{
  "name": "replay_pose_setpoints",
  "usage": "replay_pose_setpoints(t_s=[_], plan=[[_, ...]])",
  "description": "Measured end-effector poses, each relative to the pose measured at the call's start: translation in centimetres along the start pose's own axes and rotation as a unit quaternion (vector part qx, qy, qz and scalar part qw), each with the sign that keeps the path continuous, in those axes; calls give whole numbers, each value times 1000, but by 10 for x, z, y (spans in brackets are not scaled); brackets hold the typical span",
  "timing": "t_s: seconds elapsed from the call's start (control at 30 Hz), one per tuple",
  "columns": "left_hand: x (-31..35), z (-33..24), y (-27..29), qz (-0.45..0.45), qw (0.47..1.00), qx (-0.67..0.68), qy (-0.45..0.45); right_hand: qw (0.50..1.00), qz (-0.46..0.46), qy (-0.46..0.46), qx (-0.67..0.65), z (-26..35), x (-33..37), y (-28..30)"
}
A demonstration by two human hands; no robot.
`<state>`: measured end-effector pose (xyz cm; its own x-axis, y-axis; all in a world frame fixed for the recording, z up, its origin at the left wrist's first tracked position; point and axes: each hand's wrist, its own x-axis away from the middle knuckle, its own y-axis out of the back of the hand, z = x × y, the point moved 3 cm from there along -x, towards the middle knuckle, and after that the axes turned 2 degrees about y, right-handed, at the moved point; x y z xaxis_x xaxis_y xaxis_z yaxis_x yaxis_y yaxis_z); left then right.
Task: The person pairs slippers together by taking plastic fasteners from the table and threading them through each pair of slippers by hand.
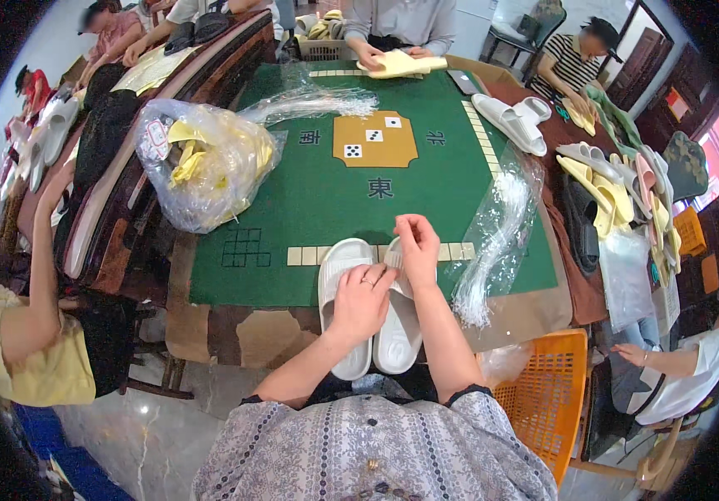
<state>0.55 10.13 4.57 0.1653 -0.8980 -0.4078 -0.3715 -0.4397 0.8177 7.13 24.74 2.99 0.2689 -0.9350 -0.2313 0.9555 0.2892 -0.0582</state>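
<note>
A seated person in a grey patterned top bends over a pair of off-white slippers, which sit side by side directly beneath the two hands, toes on a green tabletop and heels jutting past its near edge toward the body. The left grip, a ring on one finger, lies palm down over the straps, fingers bent toward the gap between the shoes; whether it is clamped on a strap cannot be told. The right grip is raised just beside it, over the toe of the right-hand slipper, fingers curled and drawn together; whether anything thin is pinched there cannot be told.

Near the right grip, to its right, a bundle of thin white strands spills from clear plastic. Ahead and left of the left grip rests a clear bag of yellow pieces. Straight ahead of both, beyond a tan printed panel, a person across the tabletop handles a yellow piece. Farther right of the right grip, slippers are heaped; an orange basket stands behind it, to the right.
</note>
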Motion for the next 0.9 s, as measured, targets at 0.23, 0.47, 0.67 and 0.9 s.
replay_pose_setpoints(t_s=[0.23,0.47,0.67,0.9], plan=[[29,64,39,-29,998,-30,47,988,96,84,84,44,58,25],[89,198,119,-108,980,-83,143,952,137,105,251,57,109,83],[88,238,145,-151,952,-219,150,965,28,58,255,41,118,110],[74,192,128,-207,917,-289,183,933,88,148,316,34,127,96]])
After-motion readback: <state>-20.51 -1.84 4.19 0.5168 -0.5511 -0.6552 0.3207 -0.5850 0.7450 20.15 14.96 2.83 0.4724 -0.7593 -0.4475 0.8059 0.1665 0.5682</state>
